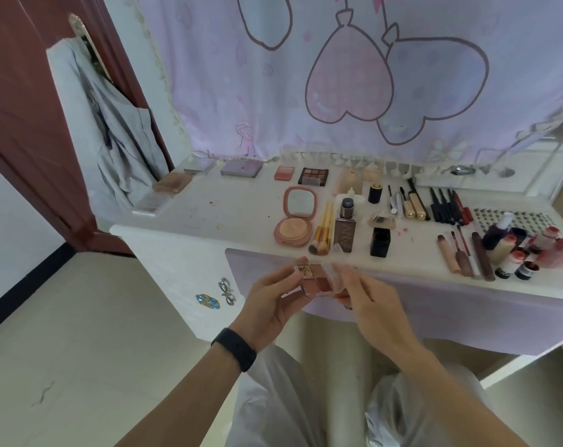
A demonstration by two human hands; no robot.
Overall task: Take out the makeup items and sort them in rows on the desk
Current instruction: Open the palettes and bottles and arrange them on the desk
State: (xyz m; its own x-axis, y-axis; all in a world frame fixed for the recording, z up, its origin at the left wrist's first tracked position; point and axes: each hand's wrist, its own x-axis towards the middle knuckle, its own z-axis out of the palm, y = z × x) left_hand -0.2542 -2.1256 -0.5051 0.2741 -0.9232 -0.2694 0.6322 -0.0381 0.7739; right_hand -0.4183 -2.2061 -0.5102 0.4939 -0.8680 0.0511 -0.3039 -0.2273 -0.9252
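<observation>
Lilac cloth (305, 59) printed with heart balloons is hung behind a white desk (228, 214), on which makeup is laid out in rows. Just below the desk's near edge, at six o'clock from those rows, a small blush palette (315, 282) is held in the air by both hands. Its left end is pinched between the thumb and curled fingers of the left hand (270, 304), on whose wrist a black band (234, 349) is worn. Its clear right part is gripped by the curled fingers of the right hand (370, 301).

At twelve o'clock from the palette, an open pink compact (294, 217), three brushes (323, 230), a foundation bottle (346, 225) and a black box (380, 241) are lined up from nine o'clock towards three. Farther back a dark eyeshadow palette (313, 175) is set, and at two o'clock a row of black pencils (447, 206) is seen. At ten o'clock of the view, a grey garment (119, 130) is hung on a red-brown door (25, 108).
</observation>
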